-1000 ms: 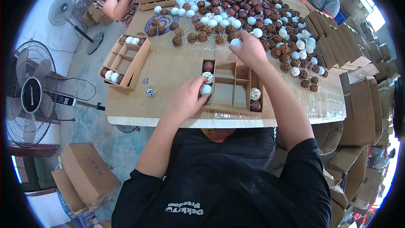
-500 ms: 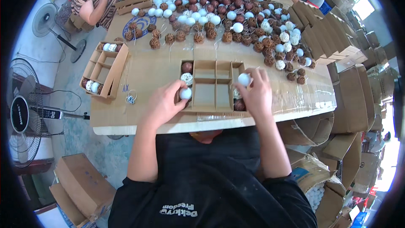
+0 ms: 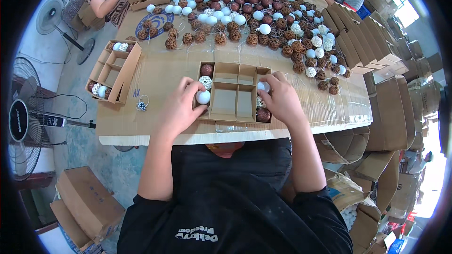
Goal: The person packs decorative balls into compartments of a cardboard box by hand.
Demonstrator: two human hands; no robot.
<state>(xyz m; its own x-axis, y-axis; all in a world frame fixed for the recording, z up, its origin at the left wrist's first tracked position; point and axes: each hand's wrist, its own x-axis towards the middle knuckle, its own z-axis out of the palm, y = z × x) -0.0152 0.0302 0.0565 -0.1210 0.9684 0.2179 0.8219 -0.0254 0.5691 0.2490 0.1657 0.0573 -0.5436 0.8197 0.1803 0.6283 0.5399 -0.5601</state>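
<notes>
Head view, looking down: left hand [image 3: 181, 106] curled at the left wall of the divided cardboard box [image 3: 234, 95], thumb and fingers pinching a smooth white ball [image 3: 203, 97] just at the lower-left compartment. Right hand [image 3: 281, 99] curled over the right end of the same box, fingertips pinching a second smooth white ball [image 3: 263, 86] above the right column. Already lying in the box: a dark brown ball [image 3: 206, 69] in the top-left cell, a white woven ball [image 3: 205, 82] below it, and a dark reddish-brown ball [image 3: 263, 115] in the lower-right cell. Middle compartments bare. Perhaps one more woven ball half hidden under the right fingers; hard to tell.

Further out: a big heap of brown rattan balls [image 3: 263, 16] and white ones spread over the far half of the cardboard-covered table [image 3: 160, 131], many with thin strings trailing. At left, a second divided box [image 3: 114, 70] with a few balls inside. Beyond, flat folded cartons [image 3: 358, 37] stacked at the right edge, and other people seated at the far corners.

Risks, as a judgement: box sitting close to the near table edge, so a push from either wrist could slide it off. Light cardboard dividers could bend under pressing fingers and let a ball roll to the wrong cell. Round smooth balls could slip from a loose pinch and roll off to the floor. Strings could catch on fingers and pull out a seated ball.
</notes>
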